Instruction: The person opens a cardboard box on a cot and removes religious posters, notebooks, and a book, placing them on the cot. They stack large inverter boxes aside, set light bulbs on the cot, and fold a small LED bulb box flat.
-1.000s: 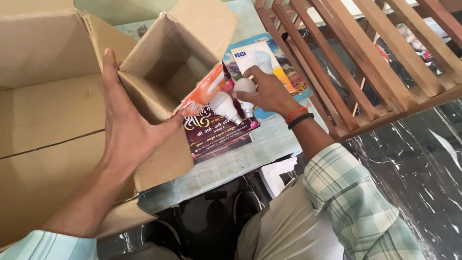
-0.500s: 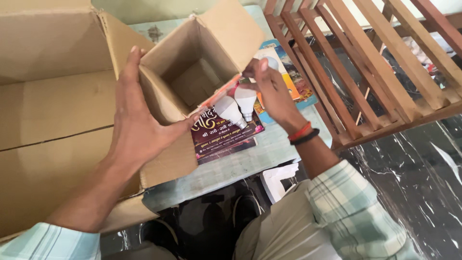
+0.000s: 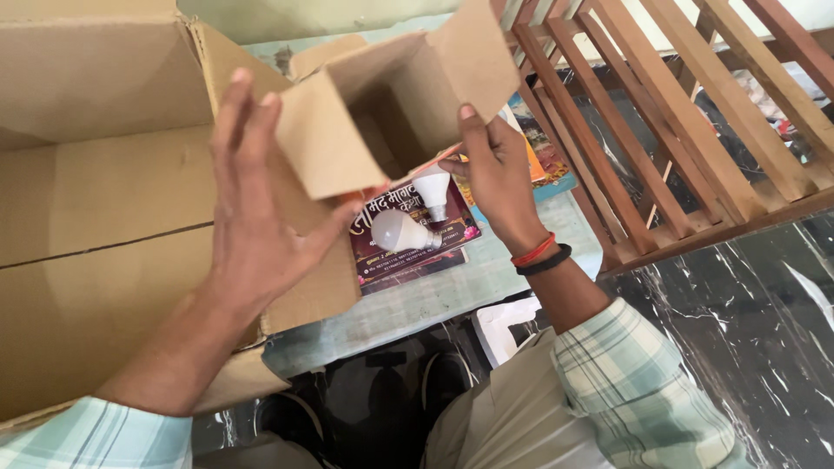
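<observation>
Left hand (image 3: 261, 217) lay flat and open against the small cardboard box (image 3: 382, 113), held above the bench (image 3: 434, 300); right hand (image 3: 495, 178) gripped its far wall. Two LED bulbs (image 3: 417, 213) sat just below. Steady support from both sides was probably best.

Both hands are raised, left hand (image 3: 261, 217) fingers spread, right hand (image 3: 497, 178) curled.
</observation>
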